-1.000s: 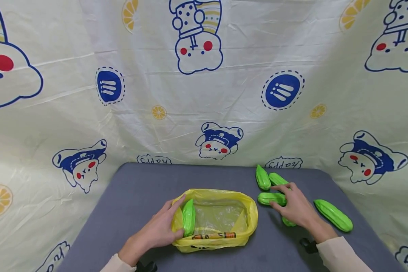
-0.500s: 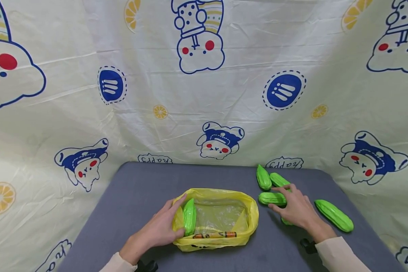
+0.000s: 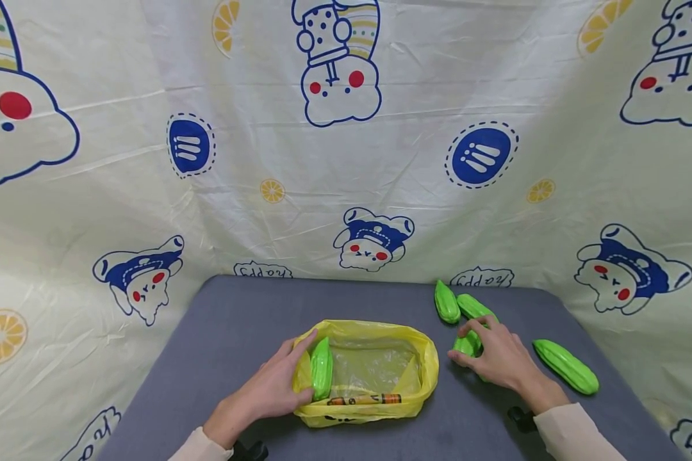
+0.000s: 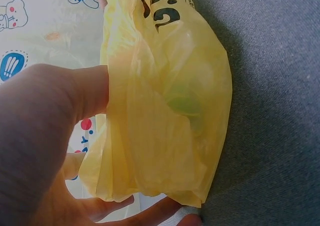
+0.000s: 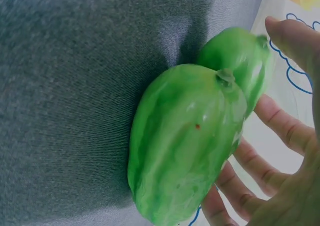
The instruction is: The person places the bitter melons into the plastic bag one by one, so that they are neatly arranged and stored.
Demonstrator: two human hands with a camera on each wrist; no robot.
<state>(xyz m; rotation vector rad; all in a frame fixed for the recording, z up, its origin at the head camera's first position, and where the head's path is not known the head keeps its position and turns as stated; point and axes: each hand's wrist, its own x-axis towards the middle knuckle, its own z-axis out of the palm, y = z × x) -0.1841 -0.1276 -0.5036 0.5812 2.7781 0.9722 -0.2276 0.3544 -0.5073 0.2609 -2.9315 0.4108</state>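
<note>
My left hand (image 3: 277, 384) holds the left end of an open yellow plastic bag (image 3: 375, 413), thumb and fingers spread round its side. Inside, against the left wall, stands a green ridged gourd (image 3: 321, 369); it shows faintly through the plastic in the left wrist view. To the right of the bag my right hand (image 3: 498, 355) has thumb and fingers curled about another green gourd (image 3: 466, 344), partly hidden by the fingers. In the right wrist view this gourd (image 5: 235, 55) lies behind a nearer gourd (image 5: 185, 146), which is beside the palm.
Two gourds lie behind the right hand, one pointed upward (image 3: 446, 302) and one slanted (image 3: 475, 307). Another gourd (image 3: 565, 366) lies right of the right wrist. The grey table (image 3: 254, 307) ends at a printed curtain (image 3: 380, 160).
The right hand's fingers have closed in round the gourd, which has turned and shifted slightly right. The left hand and the bag stay in place.
</note>
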